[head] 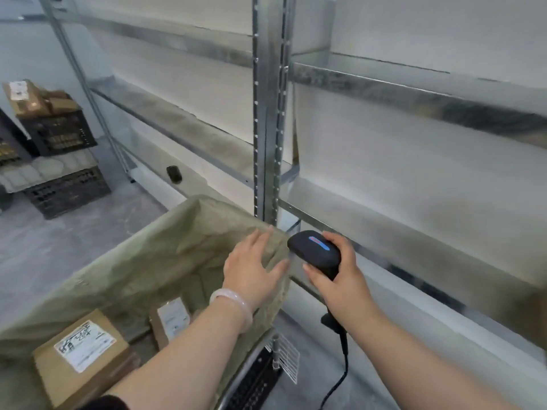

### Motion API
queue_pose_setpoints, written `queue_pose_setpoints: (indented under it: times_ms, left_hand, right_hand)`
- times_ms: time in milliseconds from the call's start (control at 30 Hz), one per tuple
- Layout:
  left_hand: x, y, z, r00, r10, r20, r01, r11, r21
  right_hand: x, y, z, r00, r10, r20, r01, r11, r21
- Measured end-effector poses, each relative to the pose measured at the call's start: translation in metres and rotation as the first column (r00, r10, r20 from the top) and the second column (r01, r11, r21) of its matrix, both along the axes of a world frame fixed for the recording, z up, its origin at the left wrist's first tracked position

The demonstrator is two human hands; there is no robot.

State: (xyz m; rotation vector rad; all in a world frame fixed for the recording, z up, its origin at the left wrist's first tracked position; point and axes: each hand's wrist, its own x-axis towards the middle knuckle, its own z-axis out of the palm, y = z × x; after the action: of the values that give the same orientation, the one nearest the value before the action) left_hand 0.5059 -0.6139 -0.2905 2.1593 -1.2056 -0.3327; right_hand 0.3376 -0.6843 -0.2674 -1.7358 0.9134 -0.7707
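Observation:
My right hand (340,281) grips the handle of a black barcode scanner (315,250), whose head shows a blue light and whose cable hangs down toward the floor. My left hand (251,267), with a pale bangle at the wrist, lies flat with spread fingers on the corner of a green woven sack (165,250) lining a cart. Inside the sack lie a cardboard parcel (80,355) with a white label at the near left and a second labelled parcel (170,319) deeper in, partly hidden by my left forearm.
Galvanised metal shelving (414,93) runs along the wall ahead and to the right, its upright post (268,128) just beyond the sack. Black plastic crates (60,134) with boxes are stacked at the far left. A small dark object (174,174) lies on the low shelf.

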Motion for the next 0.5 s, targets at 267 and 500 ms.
queue_pose_setpoints:
  times_ms: [267,500]
  left_hand:
    - [-0.170,-0.068,0.038,0.913,-0.393,0.109,0.400,0.915,-0.046]
    - [-0.366,-0.083,0.058,0.790,-0.599,0.131,0.610,0.790,-0.064]
  right_hand:
    - [-0.175,-0.001,0.026,0.926,-0.363,0.110,0.373,0.923,-0.096]
    - [-0.368,0.027,0.039,0.787,-0.592,0.173,0.611,0.786,-0.090]
